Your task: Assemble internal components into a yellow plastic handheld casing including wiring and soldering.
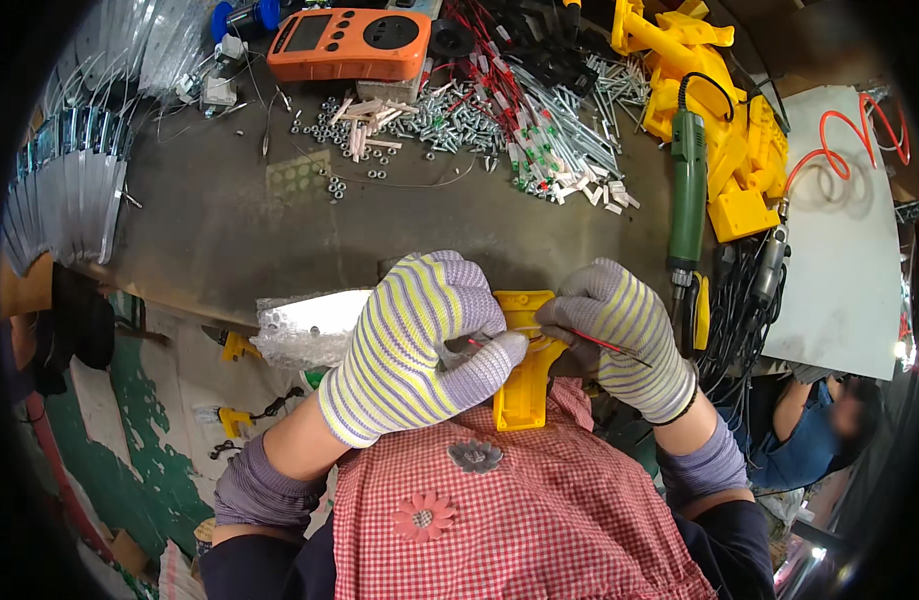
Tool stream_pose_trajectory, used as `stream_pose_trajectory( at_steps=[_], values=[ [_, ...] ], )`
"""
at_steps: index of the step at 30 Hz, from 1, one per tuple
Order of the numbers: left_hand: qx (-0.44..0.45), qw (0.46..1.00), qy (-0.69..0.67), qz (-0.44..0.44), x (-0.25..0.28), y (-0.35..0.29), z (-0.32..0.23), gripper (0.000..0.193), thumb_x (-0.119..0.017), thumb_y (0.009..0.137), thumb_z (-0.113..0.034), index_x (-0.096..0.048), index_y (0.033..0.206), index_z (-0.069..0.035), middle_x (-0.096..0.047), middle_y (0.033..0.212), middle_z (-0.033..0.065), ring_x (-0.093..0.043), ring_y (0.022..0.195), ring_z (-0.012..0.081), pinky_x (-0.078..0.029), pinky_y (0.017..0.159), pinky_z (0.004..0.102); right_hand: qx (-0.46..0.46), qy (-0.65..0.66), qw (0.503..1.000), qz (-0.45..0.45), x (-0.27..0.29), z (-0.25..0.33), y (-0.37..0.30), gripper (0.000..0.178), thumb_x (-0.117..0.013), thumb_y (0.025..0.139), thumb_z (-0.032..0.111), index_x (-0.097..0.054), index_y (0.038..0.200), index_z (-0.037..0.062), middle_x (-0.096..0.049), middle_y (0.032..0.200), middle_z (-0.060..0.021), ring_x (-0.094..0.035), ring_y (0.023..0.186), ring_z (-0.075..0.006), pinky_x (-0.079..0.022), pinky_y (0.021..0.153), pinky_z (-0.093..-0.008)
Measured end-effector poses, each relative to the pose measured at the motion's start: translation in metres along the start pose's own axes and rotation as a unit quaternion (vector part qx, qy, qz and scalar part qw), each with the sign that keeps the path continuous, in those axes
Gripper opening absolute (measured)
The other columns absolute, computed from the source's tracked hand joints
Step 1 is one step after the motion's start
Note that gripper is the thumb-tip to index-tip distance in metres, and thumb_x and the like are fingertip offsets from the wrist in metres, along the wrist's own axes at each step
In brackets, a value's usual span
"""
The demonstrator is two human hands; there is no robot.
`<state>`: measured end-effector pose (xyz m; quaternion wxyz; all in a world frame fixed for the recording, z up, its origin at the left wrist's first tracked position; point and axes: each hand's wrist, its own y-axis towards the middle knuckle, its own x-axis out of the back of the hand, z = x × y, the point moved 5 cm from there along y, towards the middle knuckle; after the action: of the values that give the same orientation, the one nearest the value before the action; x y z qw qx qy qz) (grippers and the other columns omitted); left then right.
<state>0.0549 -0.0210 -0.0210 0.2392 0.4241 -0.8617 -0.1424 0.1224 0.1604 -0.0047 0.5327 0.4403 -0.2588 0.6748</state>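
Both hands wear purple and yellow striped knit gloves. My left hand (419,345) pinches a small metal piece and the end of a thin red wire (604,346) over a yellow plastic part (522,385) that rests at the bench edge against my red checked apron. My right hand (619,335) is closed on the same red wire, which runs out to the right past its fingers. The two hands almost touch above the yellow part.
A dark bench (219,230) carries an orange meter (349,42), a heap of screws, nuts and red wires (499,110), yellow plastic housings (719,120), a green power screwdriver (687,190) and stacked metal strips (64,190). Another person sits at lower right (809,430).
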Motion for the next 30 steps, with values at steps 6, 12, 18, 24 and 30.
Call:
stream_pose_trajectory(
  at_steps=[6,12,18,24,30],
  values=[
    [0.016,1.0,-0.005,0.003,0.001,0.001,0.001,0.021,-0.08,0.068,-0.009,-0.061,0.076,-0.008,-0.059,0.077,0.0094,-0.058,0.071,0.0274,-0.047,0.064,0.0386,0.032,-0.046,0.998,0.028,-0.004,0.001,0.007,0.017,-0.064,0.077,0.013,-0.066,0.094,0.0112,-0.06,0.085,-0.0069,-0.06,0.078,-0.0297,-0.05,0.066,-0.0392],
    [0.039,0.999,0.009,0.02,-0.001,0.002,0.0,0.02,-0.082,0.066,-0.014,-0.065,0.073,-0.008,-0.061,0.079,0.0097,-0.061,0.076,0.0282,-0.048,0.066,0.0396,0.056,-0.051,0.995,0.065,-0.001,0.004,-0.002,0.017,-0.064,0.078,0.016,-0.067,0.094,0.0102,-0.058,0.086,-0.007,-0.059,0.08,-0.0281,-0.05,0.067,-0.0392],
    [0.027,0.999,0.004,0.019,0.0,0.002,0.001,0.021,-0.083,0.066,-0.015,-0.065,0.074,-0.008,-0.062,0.079,0.0101,-0.062,0.077,0.0293,-0.048,0.067,0.0403,0.034,-0.084,0.99,0.105,0.001,0.008,0.013,0.018,-0.062,0.08,0.019,-0.068,0.095,0.0108,-0.058,0.085,-0.006,-0.059,0.081,-0.0281,-0.05,0.067,-0.0392],
    [0.036,0.998,-0.01,0.047,-0.001,0.003,0.003,0.021,-0.083,0.067,-0.015,-0.065,0.076,-0.009,-0.061,0.08,0.0099,-0.061,0.076,0.0302,-0.048,0.067,0.0411,0.045,-0.09,0.984,0.145,-0.002,0.006,0.004,0.015,-0.061,0.08,0.018,-0.067,0.092,0.0112,-0.059,0.085,-0.0044,-0.06,0.083,-0.0267,-0.05,0.068,-0.0365],
    [0.024,0.999,0.013,0.029,-0.001,0.005,-0.002,0.022,-0.083,0.067,-0.016,-0.065,0.077,-0.009,-0.061,0.08,0.01,-0.061,0.077,0.0307,-0.048,0.068,0.0417,0.013,-0.111,0.978,0.176,-0.003,0.007,0.016,0.015,-0.063,0.078,0.017,-0.068,0.092,0.0119,-0.058,0.083,-0.0035,-0.06,0.084,-0.0265,-0.05,0.069,-0.0354]
  ],
)
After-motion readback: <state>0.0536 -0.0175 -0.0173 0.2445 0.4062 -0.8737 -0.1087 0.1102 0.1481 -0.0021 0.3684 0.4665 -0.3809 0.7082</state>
